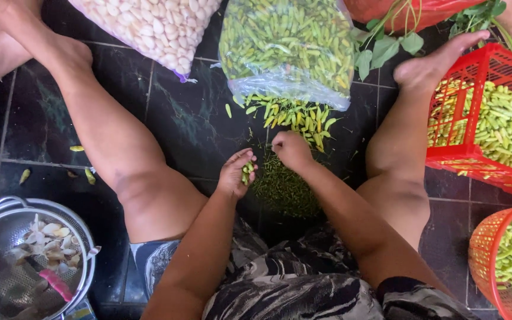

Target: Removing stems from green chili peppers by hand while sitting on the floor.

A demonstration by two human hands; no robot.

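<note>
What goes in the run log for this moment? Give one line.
left hand: holds green chilies | right hand: closed grip at spilled chili pile | stem heap between legs | red basket at right

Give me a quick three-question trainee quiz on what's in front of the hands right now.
1. True or false: the left hand holds a few green chillies.
2. What spills from the clear bag? A) garlic B) green chillies C) leaves
3. Fill in: the right hand is above a heap of dark green ____.

Key: 1 true; 2 B; 3 stems.
</note>
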